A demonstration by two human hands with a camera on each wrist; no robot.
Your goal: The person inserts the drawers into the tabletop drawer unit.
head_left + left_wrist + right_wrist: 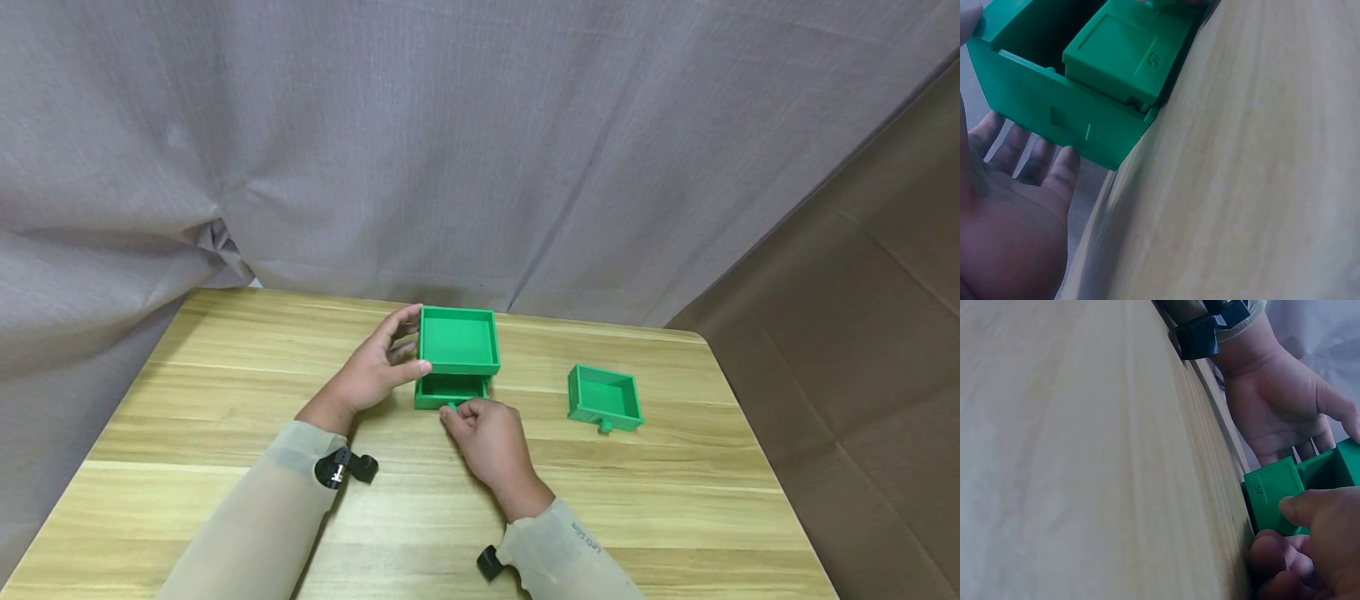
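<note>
Two hands at a green box on a wooden table (225, 392).

The box (458, 340) stands near the table's far edge, its lower drawer (450, 390) partly out. A second drawer (604, 397) lies well apart to the right. The left hand (373, 372) cups the box's side, fingers spread. The right hand (487, 437) pinches the drawer's small knob (452, 406).

Looks like a staged recording setup, not a home or workshop. Grey curtain (465, 142) hangs as a backdrop right behind the pale wood-grain tabletop (225, 400); brown panel (862, 333) closes off the right side. No furniture or room walls visible past the drapes. Only props on the tabletop: a green plastic drawer box (457, 354) and a loose green drawer (604, 397). Small black cameras (345, 468) strapped at both wrists.
</note>
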